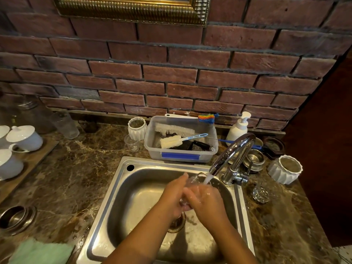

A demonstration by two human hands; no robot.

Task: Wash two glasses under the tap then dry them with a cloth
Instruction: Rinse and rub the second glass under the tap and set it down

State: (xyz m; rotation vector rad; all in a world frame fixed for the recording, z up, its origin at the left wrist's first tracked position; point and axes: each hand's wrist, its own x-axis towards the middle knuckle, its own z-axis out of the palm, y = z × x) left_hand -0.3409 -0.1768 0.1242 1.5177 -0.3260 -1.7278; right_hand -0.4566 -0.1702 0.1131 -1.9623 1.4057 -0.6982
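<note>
A small clear glass (192, 181) is held between both hands over the steel sink (118, 189), tilted with its mouth toward the running water. My left hand (176, 195) grips it from the left and my right hand (206, 201) wraps round it from the right. Water pours from the chrome tap (233, 149) onto the glass and my right hand. Another small glass (260, 194) stands on the wet counter right of the sink. A light green cloth (41, 253) lies at the bottom left. Most of the held glass is hidden by my fingers.
Behind the sink stands a plastic tub (181, 155) of brushes, with a small glass (132, 143), white ribbed cups (137, 128) (286, 169) and a soap pump (240, 128) around it. White teacups (24, 138) sit on a wooden tray at left. Metal bowls (254, 161) lie by the tap.
</note>
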